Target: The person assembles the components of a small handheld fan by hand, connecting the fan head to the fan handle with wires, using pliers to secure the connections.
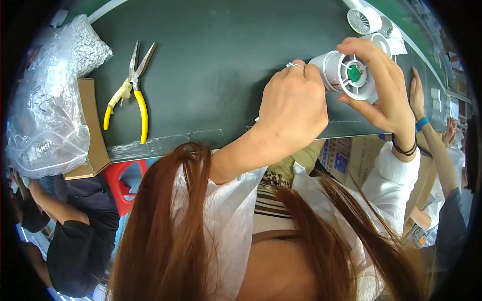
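My right hand (pixel 385 83) grips a white fan housing (pixel 331 71), a short tube, with thumb and fingers around its open end. Inside that end, thin spokes surround a green round part (pixel 354 73), and a bit of red shows beside it. My left hand (pixel 296 98) is closed with its knuckles up, against the left side of the housing. Its fingertips are turned under, so what they pinch is hidden. A small white bit peeks out by the left wrist. To the left lie needle-nose pliers (pixel 134 80) with yellow handles, jaws apart, one handle wrapped in pale material.
More white fan parts (pixel 362 21) stand at the far right of the dark green table (pixel 211 50). On the left, a clear plastic bag (pixel 47 110) and a silvery bubbled pack (pixel 90 46) rest by a cardboard box (pixel 93 128). A co-worker's hand (pixel 416 95) touches the table at right.
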`<state>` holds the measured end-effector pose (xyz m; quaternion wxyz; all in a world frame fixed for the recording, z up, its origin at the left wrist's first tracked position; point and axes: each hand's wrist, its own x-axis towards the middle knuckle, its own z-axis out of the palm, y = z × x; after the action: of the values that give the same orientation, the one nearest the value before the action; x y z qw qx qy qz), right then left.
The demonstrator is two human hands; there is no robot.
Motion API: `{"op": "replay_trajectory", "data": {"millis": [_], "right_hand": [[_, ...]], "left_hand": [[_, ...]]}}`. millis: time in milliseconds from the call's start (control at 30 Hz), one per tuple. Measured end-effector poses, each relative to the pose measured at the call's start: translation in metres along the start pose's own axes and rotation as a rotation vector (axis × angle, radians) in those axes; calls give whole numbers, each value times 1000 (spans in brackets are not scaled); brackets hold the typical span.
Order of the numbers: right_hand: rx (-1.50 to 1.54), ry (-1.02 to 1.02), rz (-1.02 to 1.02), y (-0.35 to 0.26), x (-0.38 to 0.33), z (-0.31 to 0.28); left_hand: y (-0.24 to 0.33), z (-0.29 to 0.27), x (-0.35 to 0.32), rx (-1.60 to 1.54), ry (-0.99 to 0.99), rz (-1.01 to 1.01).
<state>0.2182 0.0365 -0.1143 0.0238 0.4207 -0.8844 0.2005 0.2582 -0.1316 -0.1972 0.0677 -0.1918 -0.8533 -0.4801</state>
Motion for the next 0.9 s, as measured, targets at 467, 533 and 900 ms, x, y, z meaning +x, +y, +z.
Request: {"op": "replay_trajectory", "data": {"millis": [467,533,900], "right_hand": [[74,-66,144,2,-7,-3],[90,-73,170,4,-9,-4],[27,-53,115,7,-13,-1]], "left_hand": [[0,-1,1,59,-21,-8],[1,-1,0,39,-34,-19],[-1,6,-1,42,18,43]]}}
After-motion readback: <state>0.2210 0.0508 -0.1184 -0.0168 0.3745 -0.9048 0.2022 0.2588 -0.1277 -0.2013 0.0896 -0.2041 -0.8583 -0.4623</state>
